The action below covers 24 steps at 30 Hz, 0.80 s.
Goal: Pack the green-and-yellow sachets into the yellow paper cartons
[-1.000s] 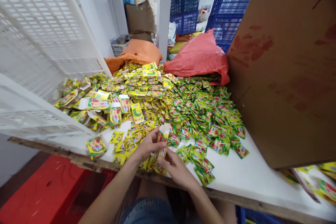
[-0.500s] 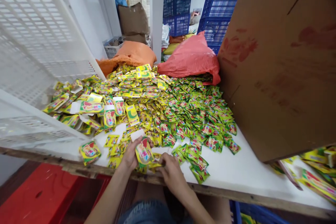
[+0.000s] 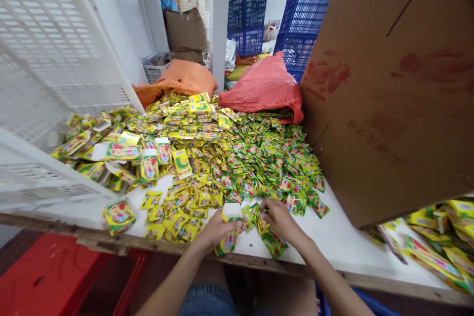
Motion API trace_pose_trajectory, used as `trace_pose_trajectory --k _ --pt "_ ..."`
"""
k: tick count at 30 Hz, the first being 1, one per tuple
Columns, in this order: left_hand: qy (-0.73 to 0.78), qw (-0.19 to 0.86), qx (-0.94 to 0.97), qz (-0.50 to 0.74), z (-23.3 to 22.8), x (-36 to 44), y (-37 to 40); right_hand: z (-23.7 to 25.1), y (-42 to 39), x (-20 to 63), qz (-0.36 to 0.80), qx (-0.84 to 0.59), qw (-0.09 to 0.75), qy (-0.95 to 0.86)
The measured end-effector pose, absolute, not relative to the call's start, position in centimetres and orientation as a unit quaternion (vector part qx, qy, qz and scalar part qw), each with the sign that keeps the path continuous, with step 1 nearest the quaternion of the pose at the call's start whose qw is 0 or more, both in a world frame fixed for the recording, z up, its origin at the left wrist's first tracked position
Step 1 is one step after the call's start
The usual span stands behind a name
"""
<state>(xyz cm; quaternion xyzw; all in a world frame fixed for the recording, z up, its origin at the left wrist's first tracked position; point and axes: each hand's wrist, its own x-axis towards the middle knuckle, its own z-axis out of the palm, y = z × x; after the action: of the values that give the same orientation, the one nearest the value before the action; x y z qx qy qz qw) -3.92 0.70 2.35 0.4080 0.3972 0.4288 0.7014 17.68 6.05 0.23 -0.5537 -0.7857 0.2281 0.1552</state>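
My left hand [image 3: 218, 231] is closed around a small yellow-green printed carton [image 3: 226, 243], its white flap standing open at the top. To its right, my right hand [image 3: 279, 218] bends its fingers over small packets [image 3: 272, 243] near the table's front edge, with a yellowish one at the fingertips. A heap of green packets [image 3: 259, 153] spreads beyond that hand. Yellow packets [image 3: 179, 217] lie left of the carton. Further left is a pile of similar cartons [image 3: 124, 150], some with flaps open. One carton [image 3: 119, 216] lies apart at the front left.
A large cardboard box [image 3: 388, 108] stands tilted on the right. White perforated crates [image 3: 55, 49] wall off the left side. An orange sack [image 3: 187, 76] and a red sack [image 3: 264, 86] lie at the back. A red stool [image 3: 48, 276] is below the table edge.
Both hands have moved right. The carton has gone with my left hand, away from the yellow packets. My right hand has left the carton's side and now reaches the green packets.
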Motion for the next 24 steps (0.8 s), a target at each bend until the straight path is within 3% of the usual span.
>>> trace_pose_trajectory --k 6,10,16,19,24 --pt "0.421 0.692 0.445 0.382 2.2 -2.9 1.7 -0.7 4.6 18.1 0.153 -0.580 0.158 -0.784" --pt "0.420 0.682 0.461 0.382 1.6 -3.0 1.7 -1.2 2.9 18.3 0.113 -0.581 0.212 -0.778" --pt "0.386 0.657 0.553 0.337 1.8 -2.5 1.7 0.0 1.1 17.0 0.258 -0.553 0.350 -0.711" --pt "0.370 0.678 0.514 0.372 2.3 -1.9 1.6 0.7 1.0 16.2 0.336 -0.557 0.429 -0.627" --pt "0.333 0.768 0.362 0.410 3.3 -1.8 0.7 0.8 1.1 16.0 0.521 -0.515 0.430 -0.528"
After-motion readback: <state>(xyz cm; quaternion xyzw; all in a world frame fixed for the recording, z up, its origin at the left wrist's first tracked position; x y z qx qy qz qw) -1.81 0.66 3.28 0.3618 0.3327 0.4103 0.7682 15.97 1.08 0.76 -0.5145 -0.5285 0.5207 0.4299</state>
